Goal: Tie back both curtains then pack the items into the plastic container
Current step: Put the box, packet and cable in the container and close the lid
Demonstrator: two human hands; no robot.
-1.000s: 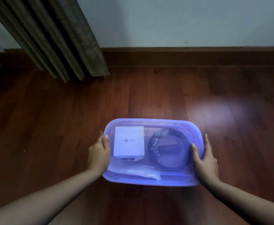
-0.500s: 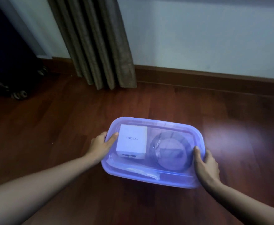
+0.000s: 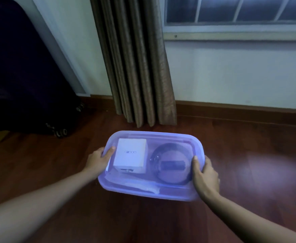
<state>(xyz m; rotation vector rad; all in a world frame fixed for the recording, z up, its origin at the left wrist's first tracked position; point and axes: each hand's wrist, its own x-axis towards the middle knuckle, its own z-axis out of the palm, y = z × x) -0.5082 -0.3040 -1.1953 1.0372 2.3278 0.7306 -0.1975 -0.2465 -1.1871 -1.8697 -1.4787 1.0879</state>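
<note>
Both hands, left grip [image 3: 98,159] and right grip [image 3: 204,174], clamp the lidded plastic container [image 3: 150,190], now lifted toward the hanging curtain [image 3: 135,67] at upper centre; packing appears finished.

I see my left hand [image 3: 98,159] and right hand [image 3: 205,174] gripping the ends of the lidded container [image 3: 152,192], with a white box [image 3: 130,155] and coiled belt [image 3: 170,163] inside, before the curtain [image 3: 136,67].

We see both forearms bare to the frame's edge, with no sleeves. Our left hand [image 3: 98,159] and right hand [image 3: 206,176] carry no rings, watch or gloves; nails are short.
</note>
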